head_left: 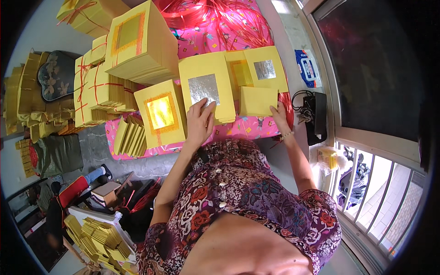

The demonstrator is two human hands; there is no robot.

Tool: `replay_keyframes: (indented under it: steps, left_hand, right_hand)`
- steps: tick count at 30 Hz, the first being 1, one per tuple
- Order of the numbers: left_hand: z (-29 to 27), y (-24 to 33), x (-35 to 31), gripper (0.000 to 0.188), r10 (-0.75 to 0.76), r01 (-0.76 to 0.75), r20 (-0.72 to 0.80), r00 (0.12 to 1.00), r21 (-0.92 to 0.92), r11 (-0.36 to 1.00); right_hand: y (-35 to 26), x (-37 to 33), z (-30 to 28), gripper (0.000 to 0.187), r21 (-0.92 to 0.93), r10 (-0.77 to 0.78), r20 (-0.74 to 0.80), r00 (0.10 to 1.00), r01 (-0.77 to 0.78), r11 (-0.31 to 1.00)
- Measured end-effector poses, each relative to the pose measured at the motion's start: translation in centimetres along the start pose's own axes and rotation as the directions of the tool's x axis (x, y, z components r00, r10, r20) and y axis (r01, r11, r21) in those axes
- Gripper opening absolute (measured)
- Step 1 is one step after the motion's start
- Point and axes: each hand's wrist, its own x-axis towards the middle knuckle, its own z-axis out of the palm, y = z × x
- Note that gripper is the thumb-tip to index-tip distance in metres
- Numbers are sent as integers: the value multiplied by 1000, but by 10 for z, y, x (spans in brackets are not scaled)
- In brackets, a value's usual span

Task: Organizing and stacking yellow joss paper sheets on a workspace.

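My left hand (200, 123) rests with its fingertips on the silver square (203, 88) of a yellow paper stack (223, 96). Its fingers are stretched out and slightly apart. To the right, my right hand (280, 118) pinches the lower right corner of a folded yellow paper sheet (258, 101). Behind this sheet lies more yellow paper with another silver square (264, 69). Left of my left hand stands a stack of yellow paper with a shiny gold square (161, 112) framed in orange.
A tall yellow paper stack (156, 52) and red-tied bundles (107, 87) stand at the left. Folded yellow papers (130, 136) lie at the front left of the pink patterned cloth (245, 129). Red plastic strands (215, 16) spread behind. A wipes pack (308, 68) and black bag (316, 117) lie by the window.
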Motion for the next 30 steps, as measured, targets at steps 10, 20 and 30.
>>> replay_keyframes:
  steps: [10,20,30]
  left_hand:
    - [-3,-1,0,41,-26,27,28,999,-20,999]
    - [-37,-13,-12,44,-57,57,6,998,-121,991]
    - [-51,-23,-14,49,-46,50,135,990,-22,998]
  right_hand:
    - [-27,-25,25,39,-828,-483,-109,869,189,528]
    - [-104,-46,49,16,-618,-751,66,657,618,486]
    - [-182,-84,131,35,-390,-578,698,422,902,187]
